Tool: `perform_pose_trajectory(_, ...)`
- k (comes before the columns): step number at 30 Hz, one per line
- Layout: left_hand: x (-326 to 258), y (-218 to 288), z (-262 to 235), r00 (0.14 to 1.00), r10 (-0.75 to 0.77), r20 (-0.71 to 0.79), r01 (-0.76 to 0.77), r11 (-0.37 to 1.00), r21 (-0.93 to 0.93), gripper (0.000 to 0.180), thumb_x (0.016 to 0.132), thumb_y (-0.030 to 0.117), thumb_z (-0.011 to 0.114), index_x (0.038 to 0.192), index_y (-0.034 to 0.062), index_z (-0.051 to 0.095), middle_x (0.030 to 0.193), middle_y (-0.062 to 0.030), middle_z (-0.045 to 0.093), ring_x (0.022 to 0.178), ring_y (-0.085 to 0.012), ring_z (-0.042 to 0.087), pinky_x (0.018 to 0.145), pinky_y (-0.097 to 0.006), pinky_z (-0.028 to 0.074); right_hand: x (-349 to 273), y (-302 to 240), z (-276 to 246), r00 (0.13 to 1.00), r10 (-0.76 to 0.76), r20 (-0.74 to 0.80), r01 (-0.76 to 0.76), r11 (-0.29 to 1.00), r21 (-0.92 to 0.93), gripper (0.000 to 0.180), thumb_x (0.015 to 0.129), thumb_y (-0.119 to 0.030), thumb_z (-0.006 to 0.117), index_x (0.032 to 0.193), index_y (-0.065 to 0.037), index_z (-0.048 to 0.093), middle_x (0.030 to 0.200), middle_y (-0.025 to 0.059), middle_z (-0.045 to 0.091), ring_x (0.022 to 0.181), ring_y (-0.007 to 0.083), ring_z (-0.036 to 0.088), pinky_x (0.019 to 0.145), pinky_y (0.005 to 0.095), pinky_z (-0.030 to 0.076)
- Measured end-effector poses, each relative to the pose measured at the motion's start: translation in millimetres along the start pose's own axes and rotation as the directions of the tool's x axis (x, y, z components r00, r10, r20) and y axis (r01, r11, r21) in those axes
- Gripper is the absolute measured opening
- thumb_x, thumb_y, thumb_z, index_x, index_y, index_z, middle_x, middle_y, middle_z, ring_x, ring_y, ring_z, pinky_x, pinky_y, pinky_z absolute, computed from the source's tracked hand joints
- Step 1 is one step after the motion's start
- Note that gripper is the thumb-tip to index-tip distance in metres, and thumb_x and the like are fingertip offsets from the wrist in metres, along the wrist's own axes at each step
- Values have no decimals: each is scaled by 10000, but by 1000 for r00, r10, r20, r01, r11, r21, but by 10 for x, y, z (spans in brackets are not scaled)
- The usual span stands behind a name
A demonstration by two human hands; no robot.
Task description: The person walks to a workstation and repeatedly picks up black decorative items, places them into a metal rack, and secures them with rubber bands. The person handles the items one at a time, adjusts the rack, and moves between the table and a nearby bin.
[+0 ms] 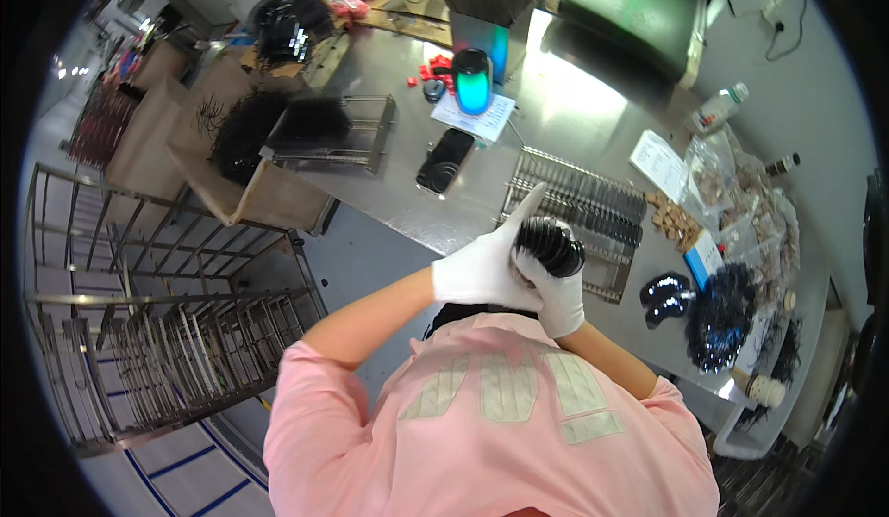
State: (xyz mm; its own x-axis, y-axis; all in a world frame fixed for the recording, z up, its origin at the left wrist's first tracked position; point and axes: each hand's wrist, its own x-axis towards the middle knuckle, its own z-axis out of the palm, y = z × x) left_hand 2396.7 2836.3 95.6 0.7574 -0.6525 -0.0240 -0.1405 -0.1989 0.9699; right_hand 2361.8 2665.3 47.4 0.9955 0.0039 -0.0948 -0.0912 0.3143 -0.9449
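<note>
Through the head camera I see both white-gloved hands brought together over the near edge of the table (406,204), gripping a bundle of shiny black strips (549,247) between them. The left hand (482,269) presses in from the left side, one long digit stretched out toward the far side of the table; the right hand (558,297) wraps the bundle from below and the right. Some fingers are hidden from me behind the bundle and each other, so I cannot tell how each one bends.

Just beyond the hands, a wire tray (607,274) filled with rows of dark rods lies flat on the table. To its right I have a pile of small brown blocks (674,224), then clear plastic bags (734,184). Nearer the person on that side, a glossy black clump (667,298) lies beside a larger dark heap (720,318).

Left of the wire tray I make out a black phone (446,161), and farther back a black cup-shaped thing with a blue glow (473,84), standing on a sheet of paper (500,117). Off to the left, a beige bin (278,200) holds loose black strands (239,137).
</note>
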Motion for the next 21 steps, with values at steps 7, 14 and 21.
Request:
perform_pose_trajectory(7, 520, -212, 377, 987, 70, 147, -18, 945, -327, 994, 671, 161, 960, 1499, 78, 416, 1317, -22, 612, 1206, -139, 591, 1115, -322, 481, -140, -110, -198, 951, -134, -277, 72, 972, -222, 513, 775, -127, 791, 1237, -18, 598, 1106, 92, 631, 1050, 192, 625, 954, 365, 529)
perform_pose_trajectory(14, 424, -353, 498, 952, -226, 209, 307, 659, -686, 692, 798, -60, 765, 1431, 105, 540, 1218, -18, 641, 1076, -134, 612, 936, -331, 537, -282, -315, -615, 922, -381, 67, 324, 662, -676, 786, 664, -272, 879, 1325, -7, 546, 1102, 183, 634, 1091, 350, 620, 999, 450, 470)
perform_pose_trajectory(21, 273, -247, 576, 853, -457, 251, 467, 456, -757, 504, 915, -29, 696, 1394, 54, 564, 1204, -74, 661, 1040, -194, 699, 882, -372, 610, -332, -284, -881, 853, -247, 460, 522, 432, -736, 770, 706, -142, 875, 1420, -145, 585, 1241, 170, 640, 1073, 351, 635, 1055, 516, 440)
